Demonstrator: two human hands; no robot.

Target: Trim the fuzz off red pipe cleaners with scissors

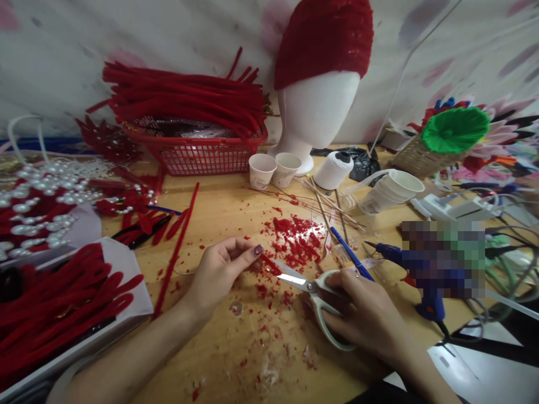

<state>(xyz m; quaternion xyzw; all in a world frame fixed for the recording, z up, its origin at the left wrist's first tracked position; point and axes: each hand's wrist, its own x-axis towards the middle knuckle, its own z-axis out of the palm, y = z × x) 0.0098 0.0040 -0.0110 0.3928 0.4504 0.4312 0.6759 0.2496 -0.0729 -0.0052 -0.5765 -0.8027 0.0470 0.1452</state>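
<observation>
My left hand (221, 273) pinches a short red pipe-cleaner piece (269, 264) between thumb and fingers, just above the wooden table (252, 359). My right hand (365, 313) grips white-handled scissors (314, 289), whose open blades point left and touch the red piece. A pile of red fuzz clippings (295, 238) lies right behind the blades. A long red pipe cleaner (177, 249) lies on the table left of my left hand.
A red basket (197, 154) piled with red pipe cleaners stands at the back, beside a white foam head (315, 112) in a red cap. Paper cups (273, 168), a white thread spool (334, 169), a blue glue gun (421, 280), pearl ornaments (46, 196) and trays of red stems (63, 303) surround me.
</observation>
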